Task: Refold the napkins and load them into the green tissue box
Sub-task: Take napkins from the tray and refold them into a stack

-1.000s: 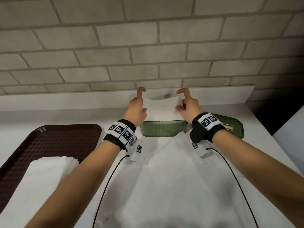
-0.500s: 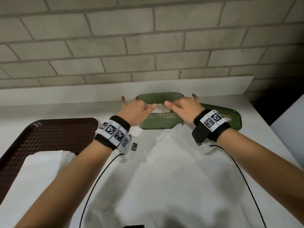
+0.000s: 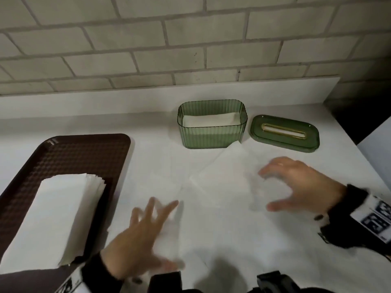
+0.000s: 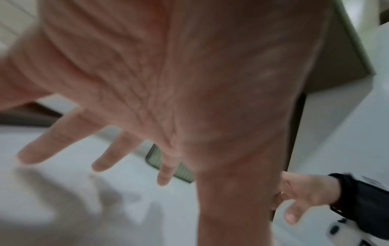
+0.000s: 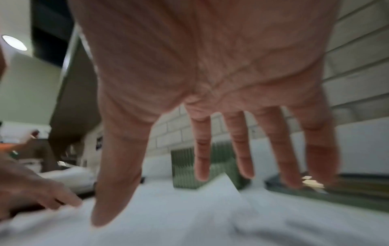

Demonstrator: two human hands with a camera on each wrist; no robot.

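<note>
1. A second ago both hands held a folded white napkin over the ribbed translucent green tissue box point(image 3: 212, 125); half a second ago they were pressing down into it. Now a flat white layer lies inside the box, so that napkin looks loaded.
2. Both hands have since pulled back toward the person. The left hand point(image 3: 141, 240) hovers with fingers spread wide, holding nothing, over the near left part of the unfolded white paper napkin point(image 3: 222, 187). The right hand point(image 3: 296, 182) is also wide and empty, fingers and thumb arched over the napkin's right side; whether the fingertips touch the paper is blurred.
3. My reading is that one load cycle is finished and the next refold is starting, with the hands reaching for this sheet's edges.
4. The open napkin lies flat on the white surface point(image 3: 156, 157), turned like a diamond: one corner points away from the person and touches or nearly touches the box's front right corner.
5. The box stands upright, well behind the hands, its long axis running left to right along the brick wall. Its oval green lid with a gold-edged slot point(image 3: 284, 133) lies flat just to the right, a little askew.
6. A stack of folded white napkins point(image 3: 55, 218) rests on the dark brown textured tray point(image 3: 84, 153) at left, long axis running away from the person.
</note>
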